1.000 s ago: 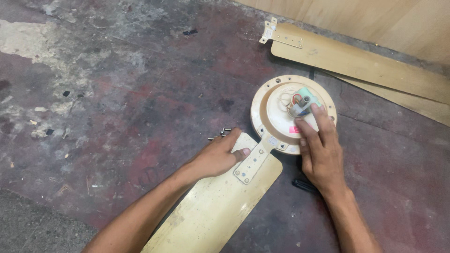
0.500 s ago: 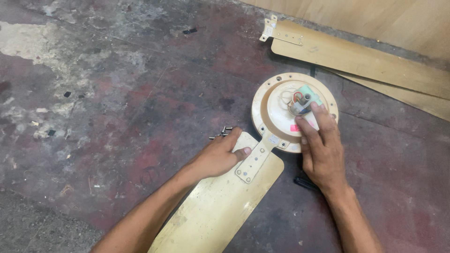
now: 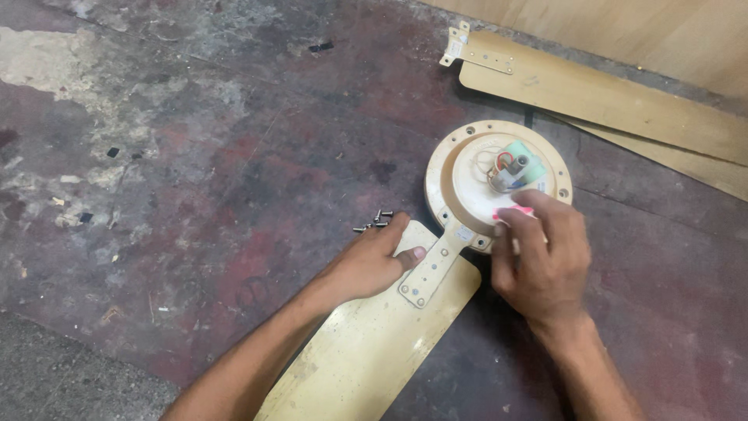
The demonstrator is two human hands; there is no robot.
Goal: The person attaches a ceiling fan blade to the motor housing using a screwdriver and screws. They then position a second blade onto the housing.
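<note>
My left hand (image 3: 372, 263) flat on fan blade (image 3: 374, 343), right hand (image 3: 541, 261) pinching pink tool (image 3: 516, 212) over motor hub (image 3: 467, 183); slip could misalign bracket (image 3: 432, 269), scatter loose screws (image 3: 375, 223) nearby.

A repair workshop, or a bare workspace of that kind, is suggested. The work is done directly on a worn concrete floor (image 3: 195, 156), whose dark red coating is stained and chipped away to grey in patches. A dismantled ceiling fan is spread out there: a round motor housing (image 3: 467, 183), detached cream blades (image 3: 608, 97) and loose screws (image 3: 374, 224). A plain wooden panel (image 3: 639, 31) is seen along the far edge.
</note>
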